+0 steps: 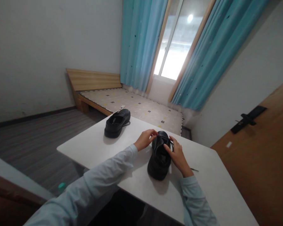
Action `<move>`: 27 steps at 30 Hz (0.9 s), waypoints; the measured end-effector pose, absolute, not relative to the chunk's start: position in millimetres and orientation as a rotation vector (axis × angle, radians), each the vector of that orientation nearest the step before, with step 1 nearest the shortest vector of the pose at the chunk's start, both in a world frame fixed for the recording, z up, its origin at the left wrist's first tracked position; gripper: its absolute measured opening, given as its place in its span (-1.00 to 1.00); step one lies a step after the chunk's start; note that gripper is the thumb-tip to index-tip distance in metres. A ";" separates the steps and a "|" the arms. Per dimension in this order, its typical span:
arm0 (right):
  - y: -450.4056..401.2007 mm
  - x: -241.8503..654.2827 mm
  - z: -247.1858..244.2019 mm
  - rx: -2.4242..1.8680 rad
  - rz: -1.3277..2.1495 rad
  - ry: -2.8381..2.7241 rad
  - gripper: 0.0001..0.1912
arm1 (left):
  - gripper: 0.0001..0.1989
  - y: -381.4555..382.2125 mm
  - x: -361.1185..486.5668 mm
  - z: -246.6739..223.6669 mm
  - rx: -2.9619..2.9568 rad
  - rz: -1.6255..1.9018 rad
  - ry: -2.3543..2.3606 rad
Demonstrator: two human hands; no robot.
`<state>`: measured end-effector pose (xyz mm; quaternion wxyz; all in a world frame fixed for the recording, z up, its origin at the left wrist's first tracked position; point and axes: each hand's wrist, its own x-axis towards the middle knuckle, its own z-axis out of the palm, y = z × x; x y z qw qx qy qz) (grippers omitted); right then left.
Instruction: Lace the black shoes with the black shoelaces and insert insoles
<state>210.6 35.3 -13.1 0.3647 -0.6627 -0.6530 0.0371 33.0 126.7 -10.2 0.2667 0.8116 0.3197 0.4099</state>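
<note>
A white worktop (96, 147) carries two black shoes. The near shoe (159, 160) (toe pointing away) sits between both hands: left hand (145, 139) pinching its lace, right hand (176, 154) gripping its laces. The other shoe (116, 123) lies well apart.

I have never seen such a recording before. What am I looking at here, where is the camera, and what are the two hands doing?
No machine is here: a person wears a camera on the head, looking forward and down. The left hand and right hand, in pale blue sleeves, both touch the laces of a black leather shoe standing on a white table. A second black leather shoe stands farther away, untouched. Behind are a wooden bed, blue curtains and a window. Whether the fingers pinch the lace is unclear.
</note>
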 end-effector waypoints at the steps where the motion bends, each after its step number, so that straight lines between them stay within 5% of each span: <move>1: 35.3 210.5 -13.3 -1.705 0.099 -1.678 -0.42 | -0.89 126.3 33.5 -10.6 2.194 1.114 0.863; 27: 35.2 209.7 -16.4 -1.670 0.113 -1.694 -0.46 | -0.97 131.2 42.2 -21.4 1.991 1.108 0.877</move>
